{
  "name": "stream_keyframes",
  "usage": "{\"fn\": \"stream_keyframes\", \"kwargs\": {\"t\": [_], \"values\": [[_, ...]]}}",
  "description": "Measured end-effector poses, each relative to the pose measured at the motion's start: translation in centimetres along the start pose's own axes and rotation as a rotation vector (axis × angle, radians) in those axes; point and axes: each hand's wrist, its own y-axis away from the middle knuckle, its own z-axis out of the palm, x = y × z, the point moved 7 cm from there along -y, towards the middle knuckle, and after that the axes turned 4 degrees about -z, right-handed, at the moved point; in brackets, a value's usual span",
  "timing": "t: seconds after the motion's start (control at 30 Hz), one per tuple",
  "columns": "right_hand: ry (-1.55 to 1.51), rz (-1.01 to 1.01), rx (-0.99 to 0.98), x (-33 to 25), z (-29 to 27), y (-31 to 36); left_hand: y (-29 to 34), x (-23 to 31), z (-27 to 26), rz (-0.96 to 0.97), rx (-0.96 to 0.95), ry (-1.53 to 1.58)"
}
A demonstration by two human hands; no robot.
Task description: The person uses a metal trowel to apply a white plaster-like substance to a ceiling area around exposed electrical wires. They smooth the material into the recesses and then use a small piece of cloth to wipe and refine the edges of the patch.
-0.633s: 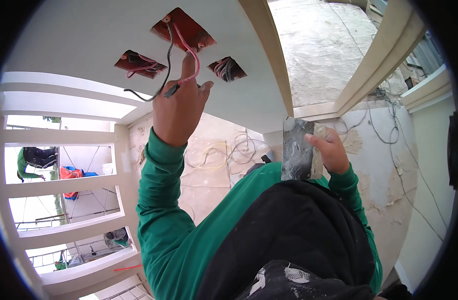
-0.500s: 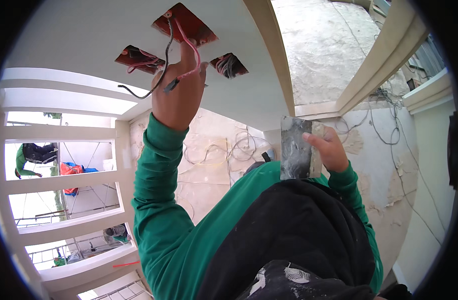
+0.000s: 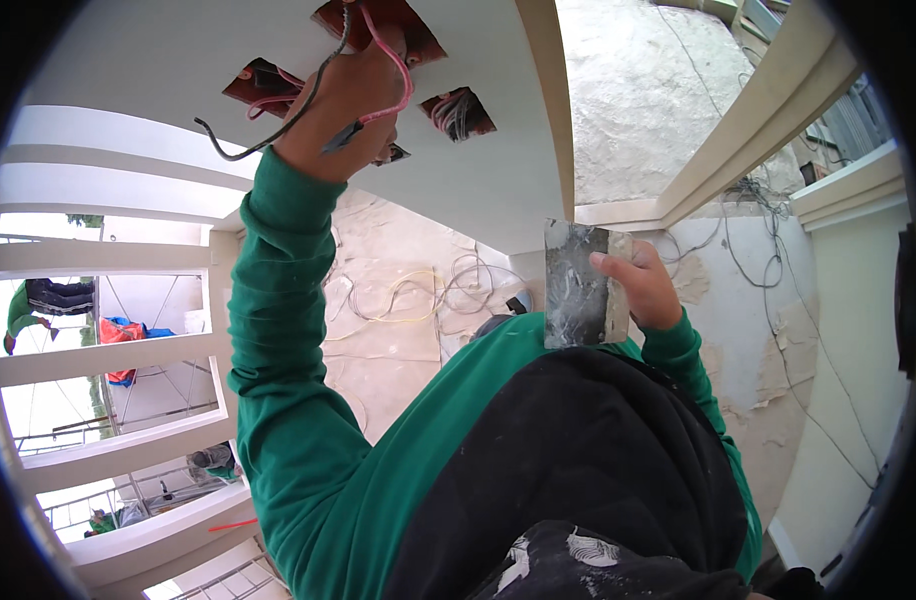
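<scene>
My left hand is raised to the pale wall panel, its index finger stretched into the red wall box. A pink wire and a black wire hang from that box across the back of my hand. I see nothing gripped in it, though its other fingers are partly hidden. Smaller cut-outs hold bundled wires: a left box and a right box. In front of my body, my right hand grips a rectangular plastering trowel, its dark blade smeared white, thumb on the near face.
A white slatted railing runs along the left, with another person in green and dark clothes beyond it. Loose cables lie over the stained floor covering. A cream frame post stands at the upper right.
My left hand has moved up and slightly left, its finger deeper in the red box, shifting the hanging wires. The view has shifted slightly; my right hand keeps hold of the plastering trowel.
</scene>
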Motion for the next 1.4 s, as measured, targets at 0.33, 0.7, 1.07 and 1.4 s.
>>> {"fn": "stream_keyframes", "kwargs": {"t": [0.33, 0.7, 1.07, 1.4], "values": [[0.004, -0.045, 0.011, 0.0, 0.6, -0.4, 0.8, 1.8, -0.5, 0.328, 0.207, -0.396], [-0.03, -0.09, 0.074, -1.3, 1.4, -0.1, 4.2, 2.7, 0.0, 0.379, 0.362, -0.646], [0.142, -0.313, 0.04, -8.2, 6.2, -3.5, 6.8, -5.1, 5.5, 0.02, 0.121, 0.703], [-0.755, -0.041, -0.248, -8.3, 14.7, -9.6, 6.9, -1.9, 3.7, 0.096, 0.151, 1.01]]}}
